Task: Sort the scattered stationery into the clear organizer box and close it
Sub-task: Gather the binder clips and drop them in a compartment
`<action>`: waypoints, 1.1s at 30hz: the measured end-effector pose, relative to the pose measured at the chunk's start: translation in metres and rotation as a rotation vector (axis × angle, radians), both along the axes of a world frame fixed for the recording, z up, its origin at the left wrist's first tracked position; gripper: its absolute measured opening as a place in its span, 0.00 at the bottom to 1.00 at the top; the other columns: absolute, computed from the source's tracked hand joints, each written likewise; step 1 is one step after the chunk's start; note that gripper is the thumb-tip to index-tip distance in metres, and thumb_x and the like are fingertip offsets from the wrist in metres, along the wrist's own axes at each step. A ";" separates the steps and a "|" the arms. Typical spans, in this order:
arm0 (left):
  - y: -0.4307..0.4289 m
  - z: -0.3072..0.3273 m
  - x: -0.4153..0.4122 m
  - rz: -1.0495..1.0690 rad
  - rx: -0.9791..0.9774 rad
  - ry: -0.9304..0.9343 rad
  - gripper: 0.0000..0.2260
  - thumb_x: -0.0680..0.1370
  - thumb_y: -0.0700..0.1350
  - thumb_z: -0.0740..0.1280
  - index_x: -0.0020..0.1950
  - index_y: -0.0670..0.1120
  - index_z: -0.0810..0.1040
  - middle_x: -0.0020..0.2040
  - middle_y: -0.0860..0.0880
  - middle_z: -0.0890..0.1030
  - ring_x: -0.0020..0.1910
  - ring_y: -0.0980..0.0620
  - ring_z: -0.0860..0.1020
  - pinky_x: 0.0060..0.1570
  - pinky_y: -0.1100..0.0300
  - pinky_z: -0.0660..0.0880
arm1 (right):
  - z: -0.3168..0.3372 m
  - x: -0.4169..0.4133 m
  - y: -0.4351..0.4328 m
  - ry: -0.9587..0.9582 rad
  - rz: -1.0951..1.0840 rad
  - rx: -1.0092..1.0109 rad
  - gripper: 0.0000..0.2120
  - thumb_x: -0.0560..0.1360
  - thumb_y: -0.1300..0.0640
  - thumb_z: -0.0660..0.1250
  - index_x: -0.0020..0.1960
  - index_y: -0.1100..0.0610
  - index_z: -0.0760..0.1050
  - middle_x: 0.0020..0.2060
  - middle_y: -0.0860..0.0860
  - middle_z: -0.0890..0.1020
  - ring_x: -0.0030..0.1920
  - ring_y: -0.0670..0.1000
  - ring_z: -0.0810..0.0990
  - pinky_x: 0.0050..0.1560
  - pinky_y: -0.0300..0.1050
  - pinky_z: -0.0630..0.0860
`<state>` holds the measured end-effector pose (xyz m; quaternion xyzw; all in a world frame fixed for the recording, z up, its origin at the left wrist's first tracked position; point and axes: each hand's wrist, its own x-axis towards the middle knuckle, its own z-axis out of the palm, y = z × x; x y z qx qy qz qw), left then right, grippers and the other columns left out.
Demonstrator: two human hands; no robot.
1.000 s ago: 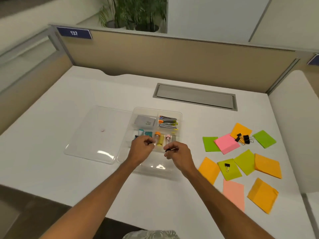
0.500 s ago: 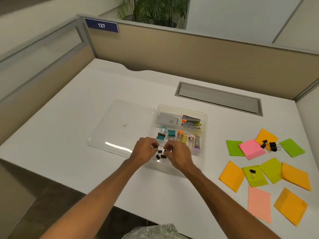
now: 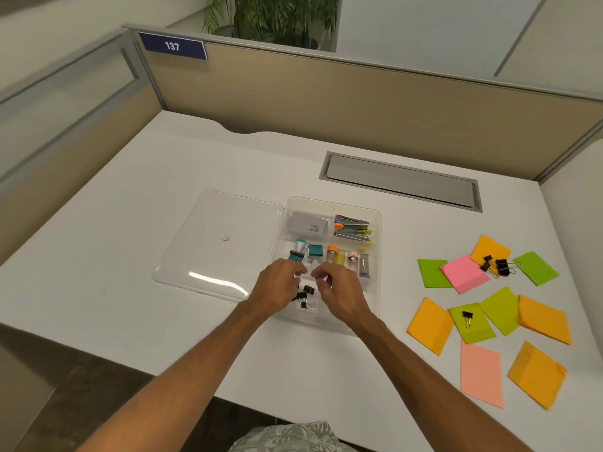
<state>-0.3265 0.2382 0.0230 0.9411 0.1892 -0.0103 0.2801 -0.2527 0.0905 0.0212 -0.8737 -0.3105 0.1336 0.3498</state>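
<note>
So, head view: left hand (image 3: 279, 285) and right hand (image 3: 341, 296) hover loosely curled, seemingly empty, over binder clips (image 3: 303, 296) in the organizer box (image 3: 375, 212). Right of the box, grabbing loose clips (image 3: 496, 265) carelessly could drag sticky notes (image 3: 465, 274) off the worktop (image 3: 163, 321).

I see black binder clips (image 3: 302, 297) in my clear organizer box (image 3: 378, 223), orange, green and pink sticky notes (image 3: 465, 275) on the white desk (image 3: 156, 324), a navy sign (image 3: 173, 46), and my grey leaf-patterned shirt (image 3: 287, 439).
</note>
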 end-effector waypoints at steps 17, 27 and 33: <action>-0.133 0.021 0.083 -0.255 -0.066 -0.144 0.10 0.78 0.41 0.63 0.57 0.47 0.81 0.53 0.49 0.82 0.49 0.51 0.78 0.51 0.54 0.75 | -0.013 0.056 -0.192 -0.081 -0.430 -0.092 0.11 0.76 0.61 0.67 0.57 0.56 0.78 0.52 0.52 0.80 0.51 0.55 0.79 0.49 0.48 0.74; -0.163 0.009 0.092 -0.334 -0.100 -0.105 0.10 0.79 0.43 0.63 0.58 0.47 0.80 0.53 0.49 0.82 0.48 0.52 0.79 0.48 0.58 0.74 | -0.025 0.083 -0.222 -0.022 -0.535 -0.404 0.12 0.76 0.51 0.68 0.54 0.58 0.74 0.49 0.55 0.78 0.51 0.57 0.78 0.42 0.49 0.74; -0.246 0.015 0.130 -0.357 -0.183 -0.025 0.10 0.77 0.41 0.64 0.55 0.46 0.82 0.53 0.50 0.84 0.47 0.54 0.79 0.50 0.60 0.74 | -0.041 0.104 -0.278 -0.055 -0.508 -0.457 0.04 0.76 0.61 0.63 0.49 0.61 0.74 0.48 0.58 0.78 0.48 0.58 0.77 0.37 0.46 0.67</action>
